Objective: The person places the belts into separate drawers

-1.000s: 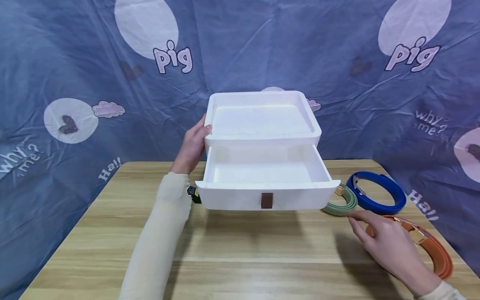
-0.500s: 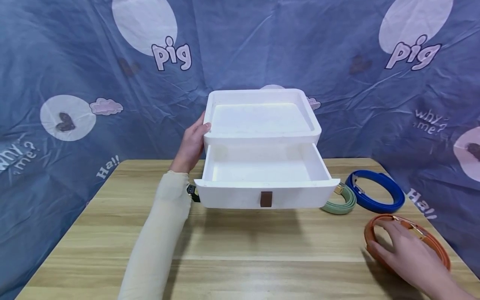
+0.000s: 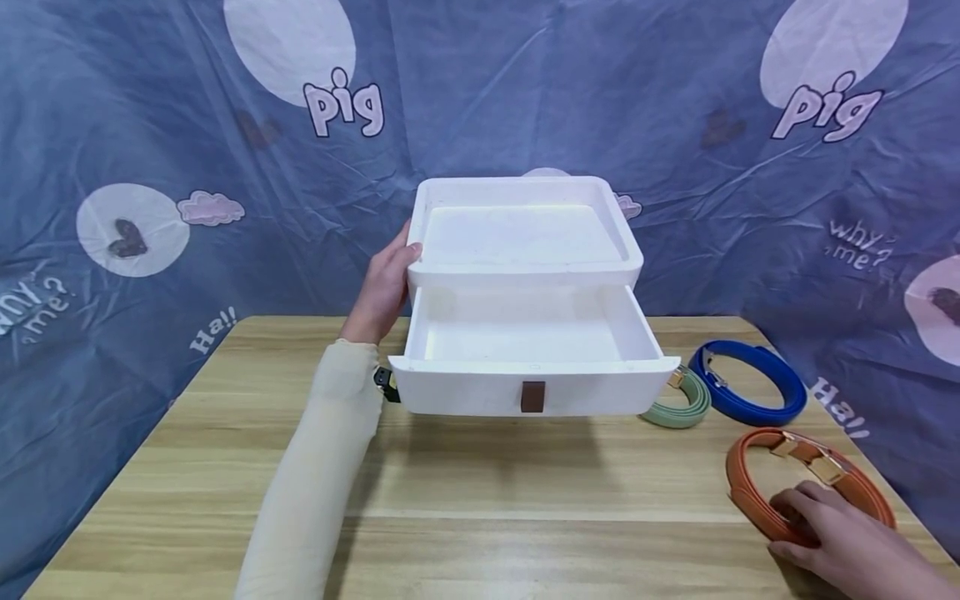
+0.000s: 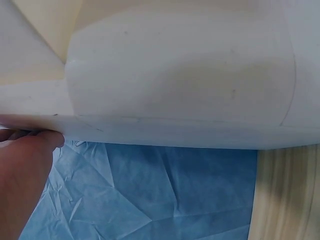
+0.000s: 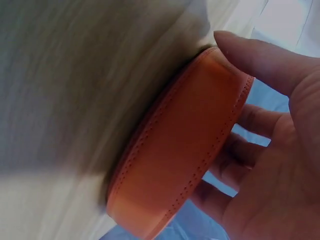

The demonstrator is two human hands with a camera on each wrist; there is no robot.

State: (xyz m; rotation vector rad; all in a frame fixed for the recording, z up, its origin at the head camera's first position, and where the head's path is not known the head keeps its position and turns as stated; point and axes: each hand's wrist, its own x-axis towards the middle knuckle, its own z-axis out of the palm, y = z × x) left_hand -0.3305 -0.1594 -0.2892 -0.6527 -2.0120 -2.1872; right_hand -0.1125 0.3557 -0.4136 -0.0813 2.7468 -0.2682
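Note:
A white storage box [image 3: 525, 270] has a shallow tray top and its drawer [image 3: 457, 392] pulled out; a brown tab [image 3: 533, 397] sits on the drawer's front. My left hand [image 3: 384, 287] grips the box's left side, thumb at the top rim, the other fingers mostly hidden. At the lower right my right hand [image 3: 840, 533] takes the near side of a coiled orange belt [image 3: 744, 492] with a gold buckle [image 3: 827, 468]. In the right wrist view the thumb [image 5: 265, 62] lies on the stitched band's outer face, the other fingers behind it inside the coil.
A green coiled belt [image 3: 681, 417] lies partly behind the drawer's right corner. Beside it is a blue coiled belt [image 3: 750, 412]. A small black device [image 3: 387, 384] shows at the left wrist. Patterned blue cloth [image 3: 480, 100] hangs behind the wooden table [image 3: 480, 483].
My right hand has moved right and toward me, from beside the green belt over the orange belt to its near side, and now pinches it. The left hand keeps its place on the box.

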